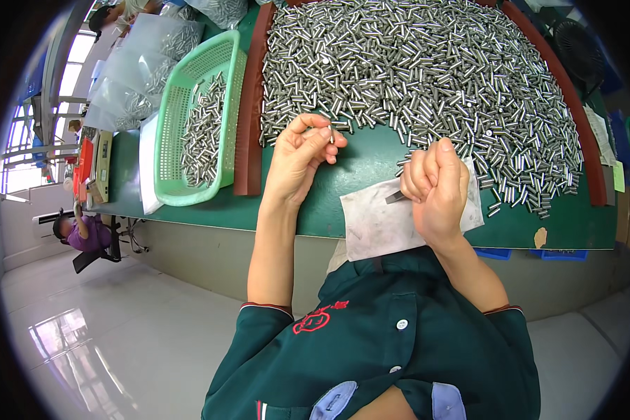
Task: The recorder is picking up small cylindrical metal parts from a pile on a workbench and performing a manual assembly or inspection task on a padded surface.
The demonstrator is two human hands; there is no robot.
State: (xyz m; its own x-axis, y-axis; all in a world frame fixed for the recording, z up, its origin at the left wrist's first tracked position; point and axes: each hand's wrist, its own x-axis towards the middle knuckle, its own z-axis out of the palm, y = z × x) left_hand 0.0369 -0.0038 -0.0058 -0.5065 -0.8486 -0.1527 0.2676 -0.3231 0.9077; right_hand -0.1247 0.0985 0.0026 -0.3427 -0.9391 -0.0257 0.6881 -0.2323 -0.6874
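Note:
My left hand [303,152] is raised over the green tabletop, thumb and forefinger pinched on a small metal pin [332,139]. Closed in a fist, my right hand [437,185] is above a smudged white cloth [374,227] at the table's front edge. A short, flat, dark metal end [395,197] sticks out of that fist; the rest of the tool is hidden by the fingers. Beyond both hands spreads a wide heap of shiny metal pins [406,63]. A few pins lie close to the right fingers.
Brown-red strips [249,140] border the heap left and right. A light green plastic basket [162,161] holding more pins stands at left, beside clear bags of pins [129,91]. A black fan [577,49] is at far right. Another person [89,232] sits at far left.

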